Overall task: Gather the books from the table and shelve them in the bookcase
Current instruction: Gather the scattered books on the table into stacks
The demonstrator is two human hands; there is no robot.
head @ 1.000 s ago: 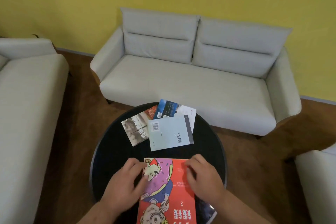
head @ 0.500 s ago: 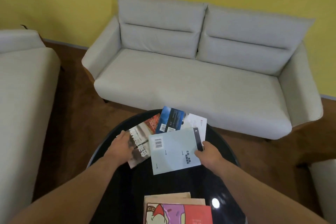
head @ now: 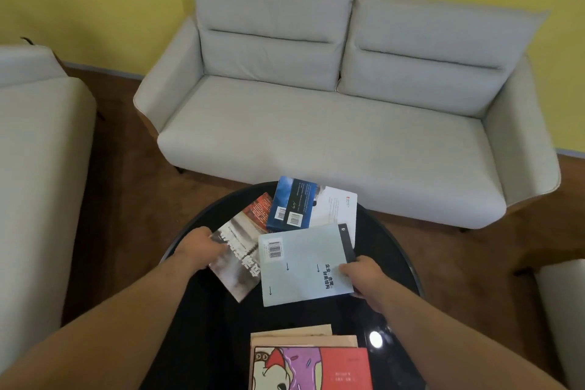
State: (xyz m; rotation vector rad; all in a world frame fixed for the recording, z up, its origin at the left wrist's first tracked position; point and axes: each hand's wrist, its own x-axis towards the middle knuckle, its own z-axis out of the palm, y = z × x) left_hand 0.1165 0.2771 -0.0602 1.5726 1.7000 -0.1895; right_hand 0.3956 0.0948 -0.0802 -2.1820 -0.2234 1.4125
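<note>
Just one head cam, looking forward and down at the round black bench (head: 395,250), grey sofa (head: 332,136) beyond.

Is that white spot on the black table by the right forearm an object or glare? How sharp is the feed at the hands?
Head view: the white spot is glare on the black table, not an object. Head view again: the left hand and the grey book it grips look smeared; the pale blue book in the right hand reads sharp.

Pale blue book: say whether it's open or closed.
The pale blue book is closed: one whole cover, barcode showing, faces up.
</note>
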